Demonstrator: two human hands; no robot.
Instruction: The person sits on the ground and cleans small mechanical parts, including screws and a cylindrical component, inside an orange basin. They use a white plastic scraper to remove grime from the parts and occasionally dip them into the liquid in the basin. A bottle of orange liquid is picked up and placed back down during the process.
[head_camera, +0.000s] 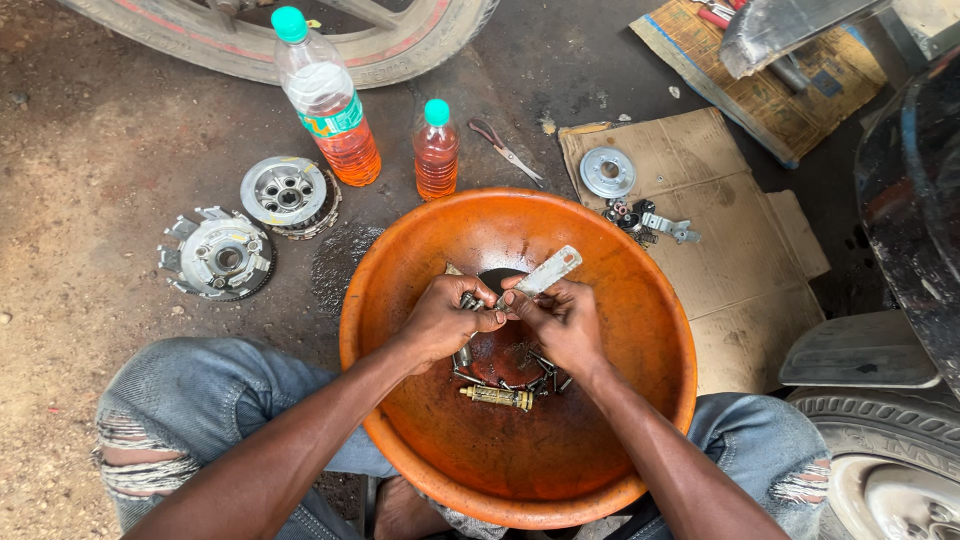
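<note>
Both my hands meet over a big orange basin held between my knees. My left hand grips a small metal bolt-like part. In my right hand is a flat grey metal piece that sticks up and away from me. At the bottom of the basin lie several bolts and small parts and a brass-coloured cylinder in a thin layer of dark liquid.
Two plastic bottles of orange liquid, a large one and a small one, stand beyond the basin. Two round clutch parts lie left. Pliers, a disc and small parts on cardboard lie right. Tyres at top and lower right.
</note>
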